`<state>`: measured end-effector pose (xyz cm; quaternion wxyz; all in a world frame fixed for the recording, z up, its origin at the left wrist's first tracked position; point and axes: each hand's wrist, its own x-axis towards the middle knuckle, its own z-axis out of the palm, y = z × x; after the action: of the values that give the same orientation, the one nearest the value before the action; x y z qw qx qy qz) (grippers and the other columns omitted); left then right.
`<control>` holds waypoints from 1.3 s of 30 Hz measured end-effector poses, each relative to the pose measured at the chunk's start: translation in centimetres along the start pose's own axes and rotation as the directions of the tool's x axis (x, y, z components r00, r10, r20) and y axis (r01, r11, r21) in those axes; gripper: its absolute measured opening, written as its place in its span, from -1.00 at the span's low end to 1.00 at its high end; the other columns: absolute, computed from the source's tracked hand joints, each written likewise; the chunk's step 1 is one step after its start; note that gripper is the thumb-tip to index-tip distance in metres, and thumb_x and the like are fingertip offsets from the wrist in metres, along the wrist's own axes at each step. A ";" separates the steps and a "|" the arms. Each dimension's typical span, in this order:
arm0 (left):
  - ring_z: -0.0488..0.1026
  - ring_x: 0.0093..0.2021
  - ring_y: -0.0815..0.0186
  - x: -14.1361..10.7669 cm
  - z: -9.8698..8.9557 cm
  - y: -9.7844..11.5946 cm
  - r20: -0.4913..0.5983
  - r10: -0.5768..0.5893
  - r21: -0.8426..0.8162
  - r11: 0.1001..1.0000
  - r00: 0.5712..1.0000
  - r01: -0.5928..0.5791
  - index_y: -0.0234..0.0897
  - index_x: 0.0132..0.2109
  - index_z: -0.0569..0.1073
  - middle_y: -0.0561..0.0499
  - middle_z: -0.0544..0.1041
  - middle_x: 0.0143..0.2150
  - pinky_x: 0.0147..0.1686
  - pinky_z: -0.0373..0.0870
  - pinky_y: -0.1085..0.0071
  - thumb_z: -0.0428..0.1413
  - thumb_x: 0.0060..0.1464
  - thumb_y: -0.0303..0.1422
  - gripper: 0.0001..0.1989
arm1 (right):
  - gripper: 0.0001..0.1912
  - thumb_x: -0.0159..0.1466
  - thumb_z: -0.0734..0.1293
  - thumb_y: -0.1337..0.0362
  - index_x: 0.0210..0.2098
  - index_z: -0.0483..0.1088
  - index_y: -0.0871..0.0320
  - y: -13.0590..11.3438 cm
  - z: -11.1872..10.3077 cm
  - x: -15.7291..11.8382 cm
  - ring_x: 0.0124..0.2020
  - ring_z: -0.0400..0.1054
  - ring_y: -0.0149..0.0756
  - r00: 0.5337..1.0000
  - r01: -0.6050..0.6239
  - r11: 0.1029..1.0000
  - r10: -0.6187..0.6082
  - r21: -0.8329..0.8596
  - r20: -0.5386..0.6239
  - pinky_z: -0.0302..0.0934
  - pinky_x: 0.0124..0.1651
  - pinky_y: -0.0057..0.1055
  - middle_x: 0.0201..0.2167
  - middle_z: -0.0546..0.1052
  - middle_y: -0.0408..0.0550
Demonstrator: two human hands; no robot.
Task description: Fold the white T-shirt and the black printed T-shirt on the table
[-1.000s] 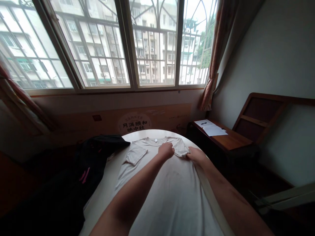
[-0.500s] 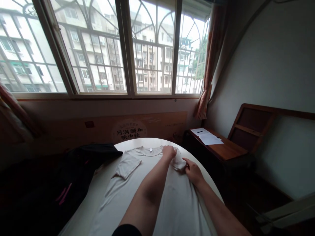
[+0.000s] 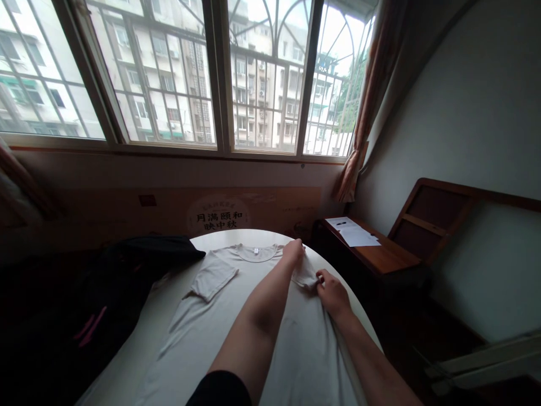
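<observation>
light shirt [image 3: 203,338] on white round table [image 3: 137,338], front up as it seems, neck to the far side near the window [image 3: 262,90], body running back toward the near edge. collar [image 3: 256,258] open and fairly even, small label showing inside.

left sleeve [image 3: 214,276], on the scene's left: turned in over the body as far as i can judge, lying fairly flat, no hand on it. that side looks done.

right sleeve [image 3: 304,275]: between the two hands, bunched, not flat yet. this side looks under way; its smoothing seems to be what is left up here, plus long creases down the body.

left hand [image 3: 293,254]: curled closed at the right shoulder, apparently gripping the shirt's cloth; fingertips hidden.
right hand [image 3: 333,291]: fingers bent, touching the sleeve's outer end; cannot tell whether it pinches.

dark garment [image 3: 122,276] with pink marks along the table's left side; papers [image 3: 357,234] on wooden furniture [image 3: 380,256], far right.
</observation>
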<state>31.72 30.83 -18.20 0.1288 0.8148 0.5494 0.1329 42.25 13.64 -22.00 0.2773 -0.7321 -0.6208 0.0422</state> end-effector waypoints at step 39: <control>0.54 -0.14 0.24 -7.2 -4.8 -8.5 0.018 0.458 0.057 0.887 0.889 -0.459 -0.14 -0.18 0.67 -0.01 0.64 -0.15 -0.08 0.42 0.40 0.17 0.16 -0.44 -0.82 | -0.78 0.27 0.28 0.38 -0.26 0.59 0.12 -1.9 0.2 -1.1 -0.16 0.45 -0.18 0.955 0.293 0.955 -0.289 -0.048 0.063 0.24 0.02 -0.32 -0.29 0.62 -0.02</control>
<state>20.13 27.51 -17.32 0.0702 0.9252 0.3451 0.1415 40.24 12.82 -21.57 0.2425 -0.6388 -0.7302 0.0035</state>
